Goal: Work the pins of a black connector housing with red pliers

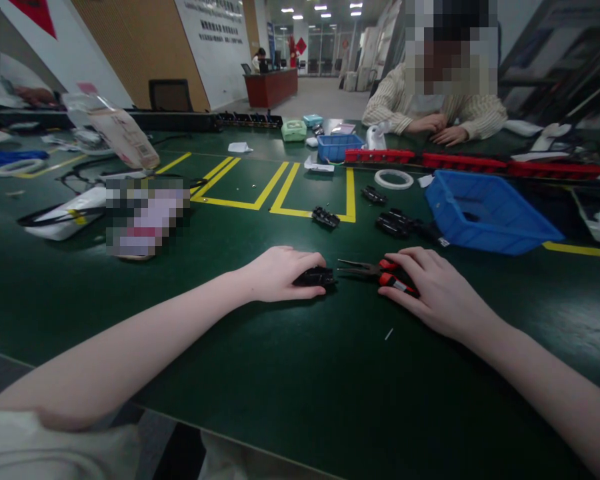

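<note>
My left hand (283, 275) is closed around a small black plastic part (314, 276), resting low over the green table. In my right hand (437, 287) are red-and-black long-nose pliers (365, 269), their jaws slightly apart and pointing left at the black part. A narrow gap separates the plier tips from that part. Beyond my hands lie similar black parts: one (325, 217) by the yellow tape, another (374, 195) farther back, and a bigger black piece (396, 223) to the right. A thin pale sliver (389, 334) lies on the table nearer to me.
A blue bin (490, 213) stands at right, with a smaller blue basket (339, 147) farther back. A tape roll (393, 179) lies beside red strips (460, 162). At left are a phone (150, 220), a white pouch (70, 212) and a bottle (123, 137). A person (435, 100) sits opposite.
</note>
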Tool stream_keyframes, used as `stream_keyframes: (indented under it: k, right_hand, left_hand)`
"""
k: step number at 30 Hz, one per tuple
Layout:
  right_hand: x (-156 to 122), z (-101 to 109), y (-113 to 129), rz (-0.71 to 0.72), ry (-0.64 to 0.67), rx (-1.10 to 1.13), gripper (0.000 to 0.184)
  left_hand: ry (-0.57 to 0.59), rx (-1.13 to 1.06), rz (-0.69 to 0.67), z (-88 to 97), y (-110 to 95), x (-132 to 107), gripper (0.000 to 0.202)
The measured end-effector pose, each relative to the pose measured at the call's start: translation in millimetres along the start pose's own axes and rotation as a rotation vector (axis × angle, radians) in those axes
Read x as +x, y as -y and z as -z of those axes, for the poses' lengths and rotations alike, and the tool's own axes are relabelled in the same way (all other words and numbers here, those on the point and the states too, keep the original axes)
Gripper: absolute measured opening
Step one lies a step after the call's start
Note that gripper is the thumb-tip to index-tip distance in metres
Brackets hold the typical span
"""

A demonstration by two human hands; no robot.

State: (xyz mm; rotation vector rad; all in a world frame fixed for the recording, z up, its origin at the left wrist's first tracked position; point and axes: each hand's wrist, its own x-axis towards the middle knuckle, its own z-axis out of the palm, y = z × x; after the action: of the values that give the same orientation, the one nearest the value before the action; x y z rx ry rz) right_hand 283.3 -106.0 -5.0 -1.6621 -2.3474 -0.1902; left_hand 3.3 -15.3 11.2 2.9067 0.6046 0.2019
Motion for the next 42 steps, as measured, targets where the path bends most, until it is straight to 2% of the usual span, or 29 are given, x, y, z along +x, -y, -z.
stream_keyframes:
  k: [4,9,13,18,23,30,32,34,35,37,39,40,41,42]
  right_hand:
    - [6.2,3.4,1.6,0.038,-0.003,-0.059,0.054]
    - [4.1,6.1,1.3,0.105,0.004,0.012,0.046]
    - [2.9,6.1,0.5,0.149,-0.023,0.017,0.047]
    - [2.0,4.9,-3.3,0.128,-0.002,0.035,0.047]
    - [1.8,4.1,-3.6,0.11,-0.02,0.047,0.046]
    - [0.9,7.7,-5.8,0.077,-0.215,0.016,0.037]
    - [0.1,8.2,-7.5,0.06,-0.261,-0.016,0.039]
    - [0.7,8.5,-7.9,0.062,-0.285,-0.07,0.042]
    - [2.3,8.9,-6.9,0.071,-0.29,-0.103,0.043]
    - [9.3,10.9,-1.3,0.093,-0.284,-0.187,0.042]
    - [21.3,14.6,10.3,0.105,-0.271,-0.272,0.04]
    - [28.5,16.9,18.2,0.111,-0.274,-0.285,0.042]
    - [35.7,19.2,27.1,0.102,-0.291,-0.289,0.047]
    - [42.5,21.5,36.4,0.095,-0.311,-0.29,0.05]
  left_hand:
    - [0.009,-0.012,0.011,0.6,-1.2,-0.3,0.035]
    - [0.026,-0.012,0.031,1.8,-2.1,-0.8,0.034]
    - [0.018,-0.014,0.021,1.8,-1.9,-0.7,0.033]
    - [0.019,-0.019,0.009,1.5,-1.7,-0.8,0.031]
    - [-0.026,0.096,-0.034,2.8,-4.3,-0.6,0.034]
    - [-0.032,0.125,-0.059,3.1,-2.0,-4.9,0.044]
    - [-0.085,0.152,-0.085,8.7,-3.3,-5.9,0.053]
    - [-0.19,0.166,-0.118,18.3,-13.0,-2.6,0.057]
    - [-0.247,0.165,-0.131,23.7,-22.6,1.3,0.053]
    - [-0.296,0.147,-0.197,32.6,-51.8,14.1,0.042]
    - [-0.249,0.249,-0.368,35.5,-90.1,31.8,0.036]
    - [-0.207,0.327,-0.495,34.2,-110.0,41.4,0.037]
    - [-0.172,0.403,-0.6,31.4,-128.7,51.1,0.04]
    - [-0.197,0.468,-0.656,27.8,-145.1,60.2,0.046]
